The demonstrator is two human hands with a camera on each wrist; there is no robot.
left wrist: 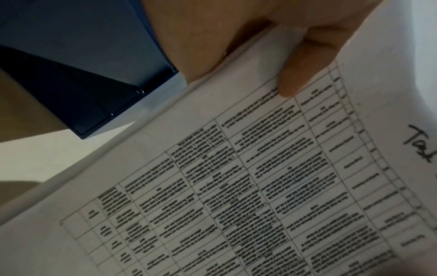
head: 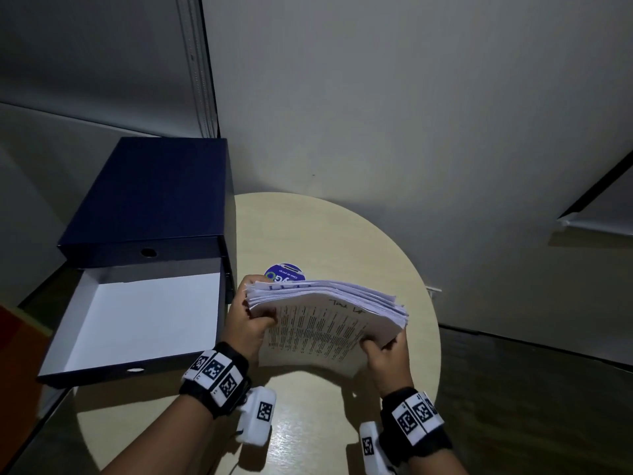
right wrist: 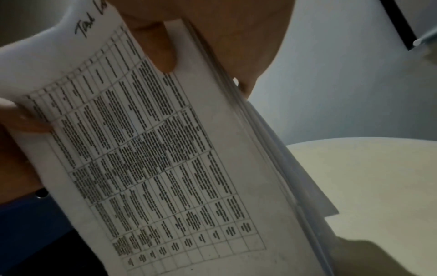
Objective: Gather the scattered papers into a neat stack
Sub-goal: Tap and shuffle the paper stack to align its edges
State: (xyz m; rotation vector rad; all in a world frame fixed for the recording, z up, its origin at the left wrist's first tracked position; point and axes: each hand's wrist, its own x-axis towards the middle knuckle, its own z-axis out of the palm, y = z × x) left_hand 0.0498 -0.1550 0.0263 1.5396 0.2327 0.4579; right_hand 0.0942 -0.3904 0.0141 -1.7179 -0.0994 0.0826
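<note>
While both hands' grip holds the papers, a round table meets grey walls.

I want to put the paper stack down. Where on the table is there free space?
Bare top lies near the table edge, right of the papers, and in front between both wrists. Left is crowded by the blue box; a round sticker lies behind.

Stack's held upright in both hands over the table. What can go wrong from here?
1. The top edges of the paper stack are fanned and uneven; loose sheets may slip out while it's tapped square.
2. The left hand and right hand grip only the side edges, so the middle may bow or buckle.
3. The blue round sticker lies close behind the stack; it might catch an edge.
</note>
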